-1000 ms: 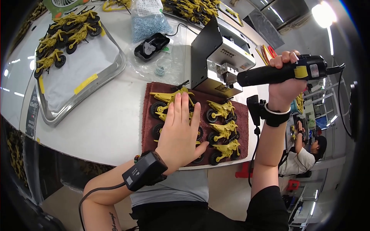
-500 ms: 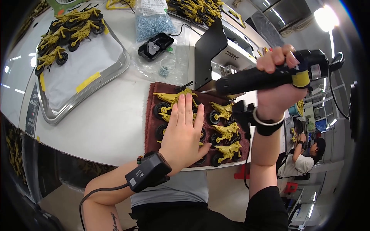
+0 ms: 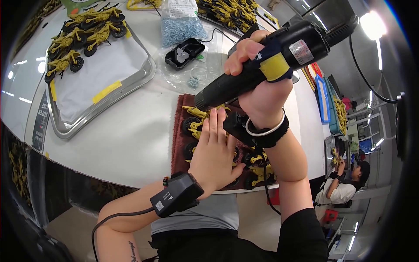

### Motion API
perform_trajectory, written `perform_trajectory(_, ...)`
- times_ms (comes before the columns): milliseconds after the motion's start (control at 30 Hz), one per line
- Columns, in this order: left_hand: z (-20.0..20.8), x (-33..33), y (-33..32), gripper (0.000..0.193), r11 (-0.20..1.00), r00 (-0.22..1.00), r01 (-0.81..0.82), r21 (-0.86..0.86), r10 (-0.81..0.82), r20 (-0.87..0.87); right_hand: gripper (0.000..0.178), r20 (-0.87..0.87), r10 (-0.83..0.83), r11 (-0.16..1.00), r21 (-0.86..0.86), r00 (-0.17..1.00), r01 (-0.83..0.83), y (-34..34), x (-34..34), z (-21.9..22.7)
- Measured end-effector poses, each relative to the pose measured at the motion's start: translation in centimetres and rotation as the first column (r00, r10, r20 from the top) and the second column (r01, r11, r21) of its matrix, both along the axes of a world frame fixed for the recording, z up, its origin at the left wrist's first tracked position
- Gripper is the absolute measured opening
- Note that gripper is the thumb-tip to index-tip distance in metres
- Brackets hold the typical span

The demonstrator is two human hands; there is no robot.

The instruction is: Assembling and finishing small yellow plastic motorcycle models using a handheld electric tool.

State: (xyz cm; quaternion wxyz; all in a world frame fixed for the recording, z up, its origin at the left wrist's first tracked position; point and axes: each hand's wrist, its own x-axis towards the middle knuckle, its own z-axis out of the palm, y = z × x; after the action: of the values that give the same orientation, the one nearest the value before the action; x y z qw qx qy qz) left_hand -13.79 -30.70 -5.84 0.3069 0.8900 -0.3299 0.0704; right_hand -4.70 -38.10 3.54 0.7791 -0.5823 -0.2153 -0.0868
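Yellow motorbikes (image 3: 195, 112), at least two, lie under the flat left hand (image 3: 214, 159); the right hand (image 3: 265, 97) grips one screwdriver (image 3: 271, 67).

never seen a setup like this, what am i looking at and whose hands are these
No robot here: these are one person's own bare hands, seen from above by a wide fisheye camera worn on their head, so straight edges look bent. The right hand grips a black power tool, its front end near the yellow toy motorbikes. The left hand lies over some of them, set out on a brown cloth. Also on the white table: a metal tray with more motorbikes, a black dish and a bag of small bluish pieces.
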Motion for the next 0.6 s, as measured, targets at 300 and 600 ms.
perform_trajectory(300, 0.4, -0.1, 0.1, 0.079, 0.996, 0.997, 0.02, 0.083, -0.014, -0.074, 0.016, 0.03, 0.09, 0.996, -0.032, 0.995, -0.089, 1.0, 0.7, -0.4)
perform_trajectory(600, 0.2, -0.1, 0.0, 0.078, 0.988, 0.999, -0.003, 0.154, 0.009, -0.039, 0.025, 0.211, 0.303, 0.895, 0.272, 0.929, -0.354, -1.2, -0.8, -0.3)
